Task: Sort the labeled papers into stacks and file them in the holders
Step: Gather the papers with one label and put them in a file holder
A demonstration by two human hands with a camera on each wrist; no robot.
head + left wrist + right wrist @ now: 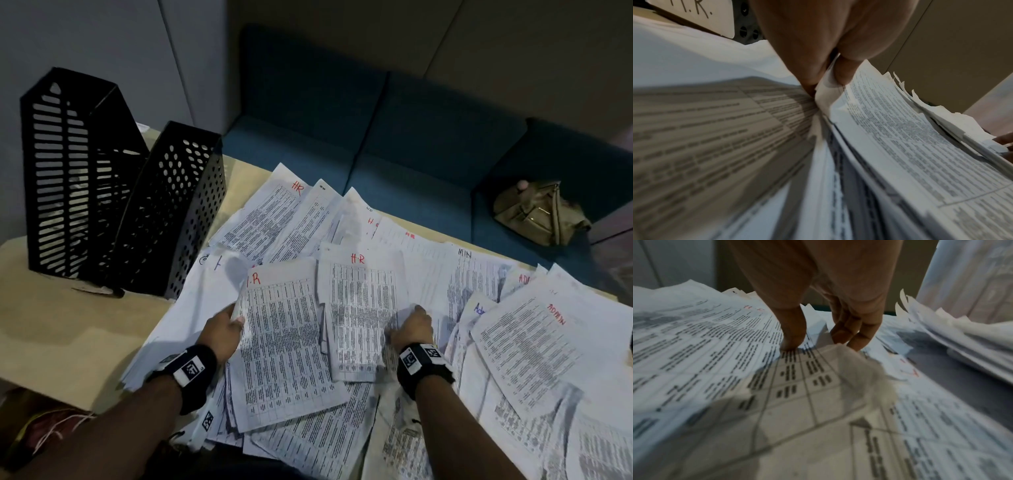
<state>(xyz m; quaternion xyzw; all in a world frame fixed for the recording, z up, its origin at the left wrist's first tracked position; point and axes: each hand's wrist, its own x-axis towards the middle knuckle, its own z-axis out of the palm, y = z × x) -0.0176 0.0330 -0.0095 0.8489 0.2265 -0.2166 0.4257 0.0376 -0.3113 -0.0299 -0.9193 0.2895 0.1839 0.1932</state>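
Printed sheets marked HR and ADMIN lie scattered over the table. My left hand (pixel 228 325) pinches the left edge of a small stack of HR papers (pixel 281 339); in the left wrist view the thumb and fingers (pixel 842 73) clamp that stack (pixel 890 129). My right hand (pixel 412 325) pinches the right edge of another HR sheet (pixel 359 308); its thumb (pixel 792 335) presses on top and its fingers (pixel 855 334) curl under the lifted edge (pixel 849 363). Two black file holders (pixel 78 171) (pixel 174 212) stand upright at the left and look empty.
ADMIN sheets (pixel 534 342) pile up at the right. More HR sheets (pixel 270 212) lie at the back. A blue sofa (pixel 376 137) runs behind the table with a tan bag (pixel 537 212) on it. Bare tabletop (pixel 68 325) shows at the left front.
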